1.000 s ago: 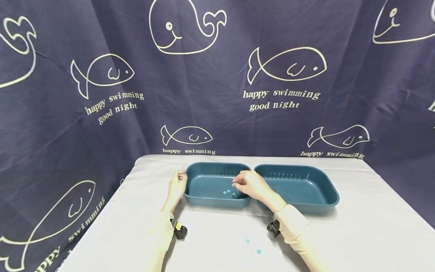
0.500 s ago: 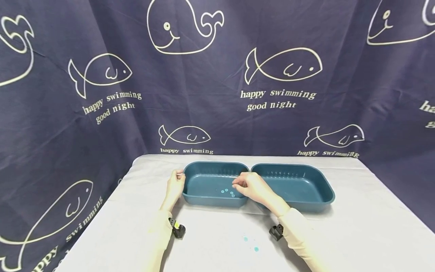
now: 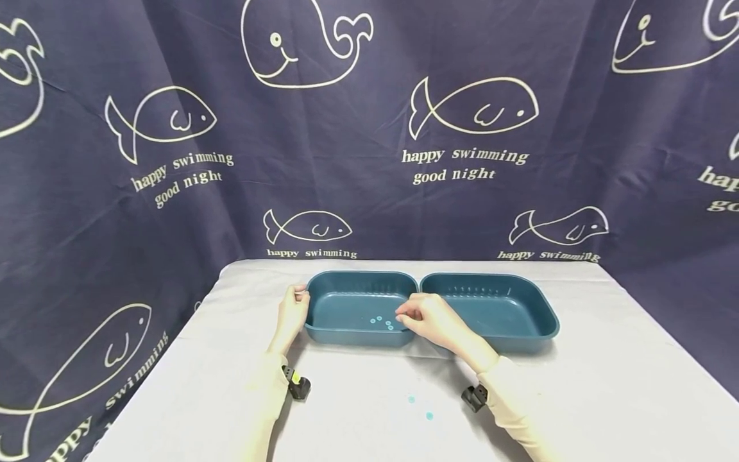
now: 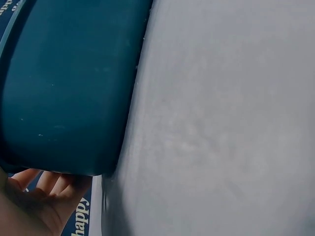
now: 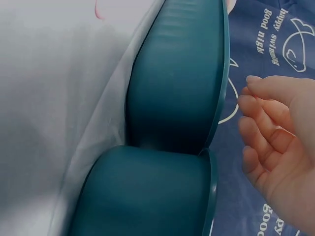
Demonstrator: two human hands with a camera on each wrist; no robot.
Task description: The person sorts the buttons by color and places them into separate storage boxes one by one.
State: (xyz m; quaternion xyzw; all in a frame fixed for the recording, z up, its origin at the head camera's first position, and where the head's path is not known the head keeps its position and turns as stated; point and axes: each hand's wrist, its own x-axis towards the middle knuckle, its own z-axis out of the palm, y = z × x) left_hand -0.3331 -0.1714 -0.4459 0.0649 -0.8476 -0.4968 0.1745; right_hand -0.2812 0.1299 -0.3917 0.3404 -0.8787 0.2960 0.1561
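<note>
A teal rectangular tray point(image 3: 358, 336) stands on the left, with several small light-blue button-like discs point(image 3: 388, 323) on its floor near the front right. My left hand point(image 3: 293, 313) holds the left end of this tray at its rim; in the left wrist view its fingers point(image 4: 48, 189) reach under and around the end wall. Above the tray's right end hovers my right hand point(image 3: 434, 319), fingers curled and thumb meeting the index finger. Nothing shows between those fingers point(image 5: 258, 110) in the right wrist view. Two more discs point(image 3: 430, 416) lie on the table in front.
A second teal tray point(image 3: 496, 314) stands end to end with the first on the right, partly behind my right hand and forearm. A white cloth point(image 3: 346, 398) covers the table. Behind it hangs a dark blue curtain point(image 3: 369, 135) with whale and fish drawings.
The head view has swung slightly to the right. My right hand has drawn a little to the right over the tray. My left hand, the trays and the discs stay in place.
</note>
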